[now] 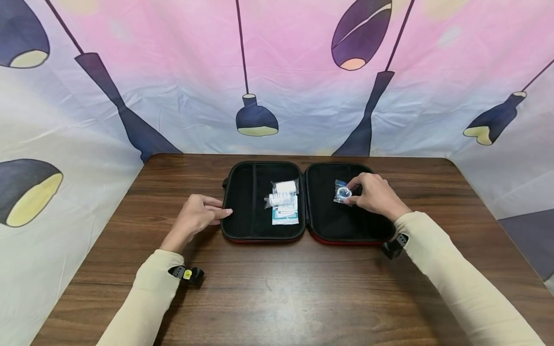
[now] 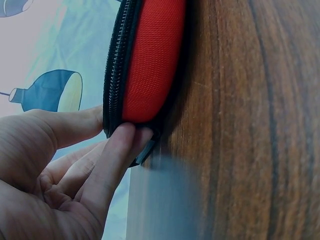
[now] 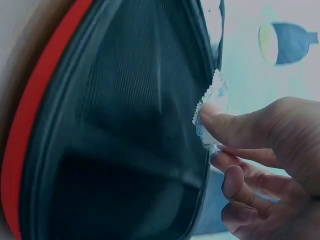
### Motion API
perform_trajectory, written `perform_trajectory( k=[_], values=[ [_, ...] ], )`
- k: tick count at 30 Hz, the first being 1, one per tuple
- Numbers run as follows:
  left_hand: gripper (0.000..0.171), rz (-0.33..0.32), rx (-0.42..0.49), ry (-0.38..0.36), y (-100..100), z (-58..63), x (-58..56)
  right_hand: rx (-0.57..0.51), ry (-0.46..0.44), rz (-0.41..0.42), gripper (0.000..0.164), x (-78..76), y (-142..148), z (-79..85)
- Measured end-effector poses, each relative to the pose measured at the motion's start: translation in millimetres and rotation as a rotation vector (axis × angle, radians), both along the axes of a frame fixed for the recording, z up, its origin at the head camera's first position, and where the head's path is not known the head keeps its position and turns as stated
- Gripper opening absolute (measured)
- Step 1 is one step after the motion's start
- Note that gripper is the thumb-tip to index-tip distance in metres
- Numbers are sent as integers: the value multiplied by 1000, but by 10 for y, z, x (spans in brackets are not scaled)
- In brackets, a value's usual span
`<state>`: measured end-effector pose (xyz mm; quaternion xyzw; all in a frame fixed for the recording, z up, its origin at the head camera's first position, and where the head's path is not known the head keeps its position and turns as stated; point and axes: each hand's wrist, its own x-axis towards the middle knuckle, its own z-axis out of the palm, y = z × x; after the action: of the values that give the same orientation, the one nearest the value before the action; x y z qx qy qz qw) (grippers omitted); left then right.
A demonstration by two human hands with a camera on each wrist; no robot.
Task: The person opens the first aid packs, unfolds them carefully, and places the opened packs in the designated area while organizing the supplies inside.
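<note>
A zip case [image 1: 237, 202], black inside with a red outer shell, lies open flat on the table. My left hand [image 1: 196, 216] pinches its left edge; in the left wrist view the thumb rests on the zipper [image 2: 116, 65] side and the fingers reach the red shell [image 2: 155, 60]. Over the right half, my right hand [image 1: 375, 194] pinches a small clear packet [image 1: 343, 192] with a round white and blue item inside. The packet [image 3: 215, 112] has a serrated edge. In the left half sit wrapped white rolls [image 1: 283, 187] and a white and teal sachet [image 1: 285, 217].
The case stands near the back of a brown wooden table [image 1: 277, 298]. Behind it hangs a cloth backdrop [image 1: 294, 57] printed with lamps. A dark band [image 1: 254, 202] runs down the left half, and a fabric hinge joins the halves.
</note>
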<state>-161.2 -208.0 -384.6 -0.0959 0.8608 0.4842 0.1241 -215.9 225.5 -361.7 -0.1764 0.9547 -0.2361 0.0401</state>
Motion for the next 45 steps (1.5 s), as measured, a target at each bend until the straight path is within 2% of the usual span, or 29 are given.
perform_trajectory(
  k=[15,30,45],
  values=[
    [57,-8,13,12,-1,6,4,98,-14,-119,36,-250,347,-74],
    [56,-8,6,11,2,14,2,166,29,-116,32,-442,407,-169],
    [57,0,4,2,9,17,-3,157,37,-95,27,-475,320,-207]
  ],
)
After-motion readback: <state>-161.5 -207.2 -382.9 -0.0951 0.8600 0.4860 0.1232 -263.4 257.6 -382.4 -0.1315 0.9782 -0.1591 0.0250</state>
